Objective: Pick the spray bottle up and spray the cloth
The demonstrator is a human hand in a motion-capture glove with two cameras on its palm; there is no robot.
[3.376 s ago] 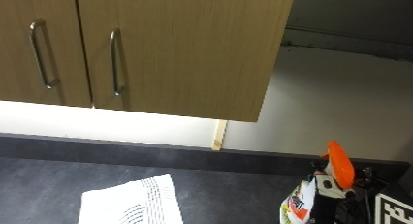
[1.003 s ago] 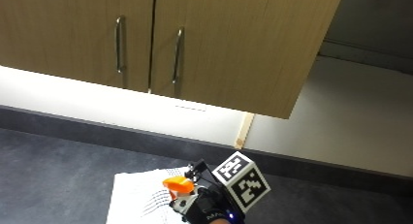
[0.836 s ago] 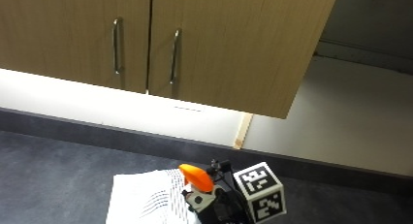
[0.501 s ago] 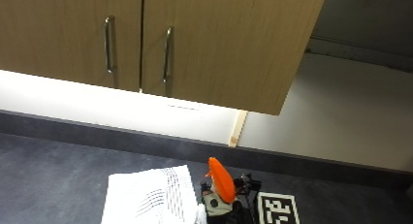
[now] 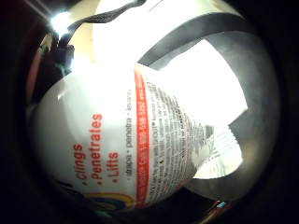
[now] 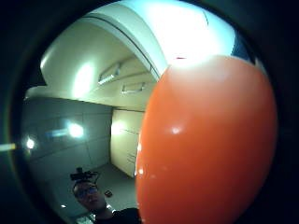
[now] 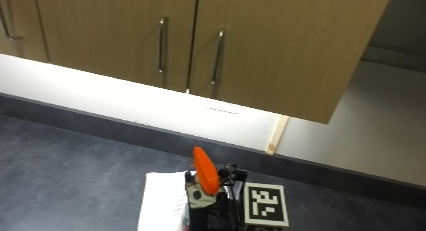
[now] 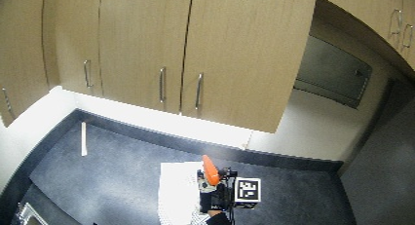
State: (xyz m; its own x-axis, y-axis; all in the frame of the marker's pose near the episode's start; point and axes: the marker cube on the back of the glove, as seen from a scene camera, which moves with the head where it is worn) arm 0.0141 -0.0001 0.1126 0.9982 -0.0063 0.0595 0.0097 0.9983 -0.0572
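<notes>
Close against the palm: bottle, its white printed body filling the little-finger-side view, its orange head filling the thumb-side view. Cannot tell how the fingers sit on it: none show, only a black strap at the rim. Likely held, judging by how near it lies to the palm, but not seen as such.

From outside, only a dark part of the right hand shows, low behind the bottle. Stands roughly upright, long axis near vertical, orange head uppermost and leaning a little toward the back wall. No other hand in sight, so the right hand is the only one placed to work the trigger.

Just beside and partly beneath the bottle, on the side away from the hand: cloth, white, flat on the counter, about midway along it and toward its front edge. Also shows past the bottle's body in the little-finger-side view, with dark counter round it.

Probably at the aiming step: bottle up, cloth below and to one side. Turns on tipping the head down toward the cloth; which way the nozzle faces cannot be made out.

Farther back: the counter's rear edge, a pale wall strip, then cupboards with metal handles.
</notes>
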